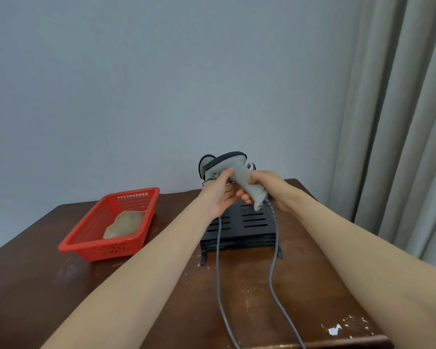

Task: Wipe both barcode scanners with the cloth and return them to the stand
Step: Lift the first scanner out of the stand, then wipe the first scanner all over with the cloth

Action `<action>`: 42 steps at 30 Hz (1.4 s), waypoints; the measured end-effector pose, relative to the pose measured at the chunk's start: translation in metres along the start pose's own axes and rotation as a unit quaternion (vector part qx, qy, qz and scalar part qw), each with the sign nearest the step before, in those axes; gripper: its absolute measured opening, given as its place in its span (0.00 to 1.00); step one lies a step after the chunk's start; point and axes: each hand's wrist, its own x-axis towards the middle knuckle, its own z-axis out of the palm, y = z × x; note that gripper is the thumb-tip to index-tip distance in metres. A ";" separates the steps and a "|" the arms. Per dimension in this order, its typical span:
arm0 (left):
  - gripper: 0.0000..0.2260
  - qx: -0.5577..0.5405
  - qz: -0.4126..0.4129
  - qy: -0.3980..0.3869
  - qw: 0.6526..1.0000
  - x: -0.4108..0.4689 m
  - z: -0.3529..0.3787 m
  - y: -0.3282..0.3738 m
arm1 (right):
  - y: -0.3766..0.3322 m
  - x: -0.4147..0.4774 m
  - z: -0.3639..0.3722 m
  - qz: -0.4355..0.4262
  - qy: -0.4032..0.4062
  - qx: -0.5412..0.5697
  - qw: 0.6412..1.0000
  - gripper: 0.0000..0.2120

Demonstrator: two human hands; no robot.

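Observation:
A grey barcode scanner (pixel 239 170) with a dark head is held up above the black slotted stand (pixel 247 222). My right hand (pixel 269 190) grips its handle from the right. My left hand (pixel 219 195) holds it from below and the left, thumb up near the head. A second grey scanner (pixel 207 163) sits behind it at the back of the stand, mostly hidden. The beige cloth (pixel 125 224) lies bunched in the red basket (pixel 91 245) at the left.
Two grey cables (pixel 218 273) run from the scanners over the stand and down the brown table (pixel 249 293) to its front edge. A grey curtain (pixel 400 122) hangs at the right. A plain wall stands behind.

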 end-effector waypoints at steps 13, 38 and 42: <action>0.06 -0.008 0.041 0.010 0.999 -0.010 -0.001 -0.005 | -0.001 0.007 0.005 0.073 -0.059 -0.046 0.995 0.22; 0.07 -0.031 0.122 0.188 0.974 -0.010 -0.050 0.023 | 0.005 0.017 -0.013 0.125 -0.171 0.062 0.975 0.23; 0.10 -0.026 0.125 0.197 0.972 -0.008 -0.052 0.017 | 0.011 0.022 -0.012 0.112 -0.203 0.034 0.972 0.24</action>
